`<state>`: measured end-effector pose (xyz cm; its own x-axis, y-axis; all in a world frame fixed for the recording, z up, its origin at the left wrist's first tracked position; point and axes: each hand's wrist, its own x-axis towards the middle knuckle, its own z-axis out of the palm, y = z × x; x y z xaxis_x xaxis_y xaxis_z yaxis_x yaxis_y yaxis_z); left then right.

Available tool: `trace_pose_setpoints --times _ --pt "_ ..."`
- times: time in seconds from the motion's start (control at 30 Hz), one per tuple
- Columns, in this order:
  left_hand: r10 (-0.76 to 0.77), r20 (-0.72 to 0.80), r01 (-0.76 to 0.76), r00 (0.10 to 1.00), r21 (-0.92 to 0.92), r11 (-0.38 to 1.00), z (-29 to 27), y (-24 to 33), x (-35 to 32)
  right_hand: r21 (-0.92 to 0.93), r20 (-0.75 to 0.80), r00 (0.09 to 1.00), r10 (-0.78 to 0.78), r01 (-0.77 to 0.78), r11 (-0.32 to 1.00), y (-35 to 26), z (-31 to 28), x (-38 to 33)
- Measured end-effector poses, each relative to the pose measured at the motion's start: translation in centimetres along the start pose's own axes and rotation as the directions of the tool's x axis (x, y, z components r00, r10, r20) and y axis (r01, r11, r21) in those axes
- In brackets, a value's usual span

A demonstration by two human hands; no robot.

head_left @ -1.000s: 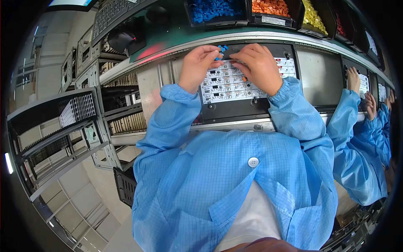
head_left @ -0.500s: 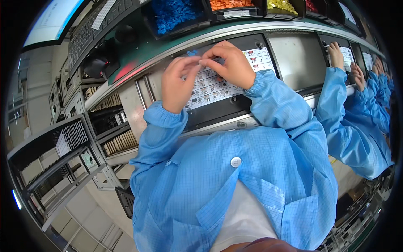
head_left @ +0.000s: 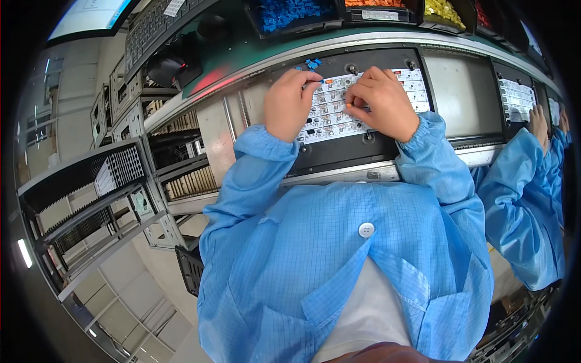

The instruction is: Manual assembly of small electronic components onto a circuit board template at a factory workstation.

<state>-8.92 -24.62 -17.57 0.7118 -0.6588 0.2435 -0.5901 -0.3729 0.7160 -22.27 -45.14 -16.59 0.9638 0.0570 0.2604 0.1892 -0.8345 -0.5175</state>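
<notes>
A panel of white circuit board strips (head_left: 334, 123) lies in a black tray (head_left: 339, 149) in front of me. At the panel's upper left corner, my left hand (head_left: 289, 104) has its thumb and index finger pinched together; whatever they grip is too small to make out. My right hand (head_left: 387, 104) is over the middle of the panel, its fingers closed round a small orange component (head_left: 349, 105). Several loose blue components (head_left: 313, 64) rest on the tray's top edge, just above my left fingers. Orange components also show along the top strip.
Bins of blue parts (head_left: 293, 15), orange parts (head_left: 374, 3) and yellow parts (head_left: 445, 13) line the back. Metal rails (head_left: 266, 63) run along the tray. A keyboard (head_left: 151, 36) and a monitor (head_left: 85, 18) stand at left, racks (head_left: 91, 187) below. A co-worker's arm (head_left: 514, 187) is at right.
My hands have moved apart from where they met over the panel. The right one has gone lower, with an orange component now showing at its fingertips. The whole view has shifted slightly.
</notes>
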Motion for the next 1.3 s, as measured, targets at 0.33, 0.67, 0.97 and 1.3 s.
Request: trace_pose_setpoints --times 0.33,0.67,0.97,1.3 --pt "0.073 -0.033 -0.066 0.997 0.178 0.982 0.6 -0.3 -0.1 0.075 -0.145 0.989 0.028 -0.018 0.997 1.0 1.0 0.1" --pt "-0.015 0.034 0.011 0.999 0.100 0.995 -0.6 0.1 0.5 0.100 -0.228 0.972 0.059 -0.037 0.994 1.5 1.2 0.2" --pt "0.125 -0.030 -0.112 0.992 0.267 0.957 0.1 -0.9 2.4 0.138 -0.224 0.974 0.042 -0.011 0.990 1.9 1.6 0.4" --pt "-0.180 0.106 0.207 0.978 -0.381 0.901 0.0 -1.8 -0.4 -0.029 -0.259 0.964 -0.066 0.061 0.998 1.1 3.6 1.2"
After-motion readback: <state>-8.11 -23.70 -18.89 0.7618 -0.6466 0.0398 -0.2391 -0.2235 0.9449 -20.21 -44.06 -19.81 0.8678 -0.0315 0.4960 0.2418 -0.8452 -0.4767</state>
